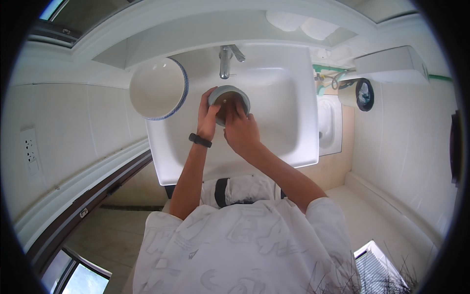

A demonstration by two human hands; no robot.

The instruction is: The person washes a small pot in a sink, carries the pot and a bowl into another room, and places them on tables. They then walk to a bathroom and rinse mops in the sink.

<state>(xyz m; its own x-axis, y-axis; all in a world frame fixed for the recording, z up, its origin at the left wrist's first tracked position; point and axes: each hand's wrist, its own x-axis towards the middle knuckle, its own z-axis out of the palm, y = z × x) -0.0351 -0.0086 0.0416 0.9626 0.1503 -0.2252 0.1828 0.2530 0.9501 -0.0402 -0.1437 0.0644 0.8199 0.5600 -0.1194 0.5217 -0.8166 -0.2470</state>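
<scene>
A small grey-green bowl point(228, 89) is held over the white sink point(279, 112), just below the faucet point(225, 63). My left hand point(207, 115), with a dark band at the wrist, grips the bowl's left side, the thumb over its rim. The fingers of my right hand point(241, 130) reach down inside the bowl, and its thumb lies near the right rim. The bowl's inside looks brownish, with a small pale spot; what my right fingertips touch is hidden.
A large white bowl with a blue rim point(156, 90) rests on the sink's left corner. At the right are a bin with a dark liner point(355, 94), green pipes point(325, 69) and a lower white basin point(330, 125). A wall socket point(30, 149) is at the far left.
</scene>
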